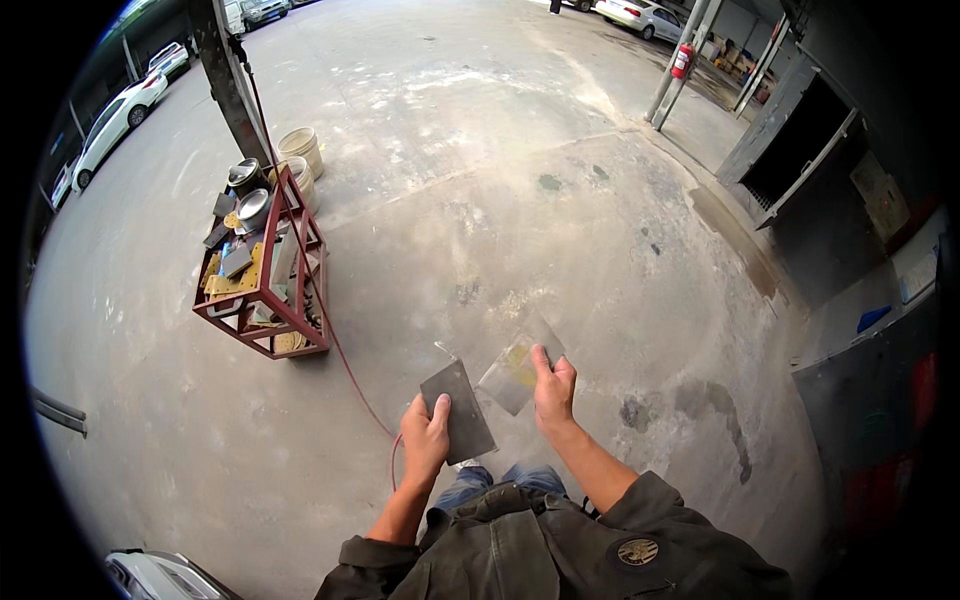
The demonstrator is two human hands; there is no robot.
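In the head view, closest to us is our dark jacket (490,565), with our blue jeans (466,486) poking out past it. Our left hand (427,430) is closed on a dark gray scraper (466,415), thumb on top. Our right hand (555,392) pinches a light gray scraper (503,387) by its side, thumb on top too. The hands are apart, and the two scrapers are near each other but do not seem to touch. Both are up in front of us, over the concrete floor (480,210).

The picking up looks done, since each hand has its scraper. A yellow smear (520,362) is on the light one, so we think it is not wiped clean. How much work is left, we cannot tell.

The dark scraper is flat, with straight sides, and its top looks mostly bare. The light one is flat and thin, a bit shiny, and tilted. Off to our left stands a red cart (266,290) full of stuff.
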